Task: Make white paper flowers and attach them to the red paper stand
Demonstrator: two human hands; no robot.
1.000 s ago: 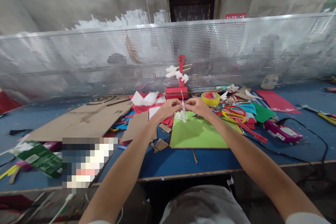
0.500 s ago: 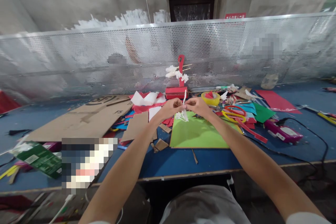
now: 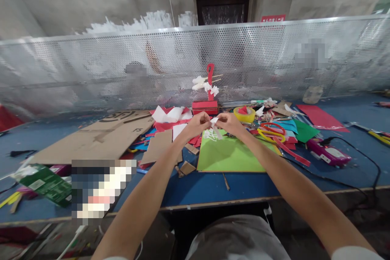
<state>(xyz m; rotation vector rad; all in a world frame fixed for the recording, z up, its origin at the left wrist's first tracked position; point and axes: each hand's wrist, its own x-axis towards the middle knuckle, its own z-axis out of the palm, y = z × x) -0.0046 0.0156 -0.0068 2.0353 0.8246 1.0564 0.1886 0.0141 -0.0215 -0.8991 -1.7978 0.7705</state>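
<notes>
Both hands meet above the far edge of a lime-green sheet [image 3: 234, 156]. Between their fingertips is a thin white paper strip [image 3: 217, 131], its lower end hanging down. My left hand [image 3: 198, 125] pinches it from the left, and my right hand [image 3: 228, 123] pinches it from the right. Curly white paper pieces [image 3: 209, 134] show just below the fingers; whether they are joined to the strip I cannot tell. Behind the hands stands a red box-like base [image 3: 204, 107] with a red upright [image 3: 211, 74], which bears white crumpled flower shapes [image 3: 211, 89] and thin sticks.
Brown cardboard [image 3: 100, 138] covers the left side. Yellow tape [image 3: 244, 114], yellow-handled scissors [image 3: 272, 133] and coloured paper scraps lie to the right. A purple device [image 3: 330, 152] with a black cord rests farther right. A perforated metal screen [image 3: 170, 65] borders the table's back.
The upper end of the white strip, which stood up above the fingers, is now folded down between the fingertips. My hands have stayed nearly in place.
</notes>
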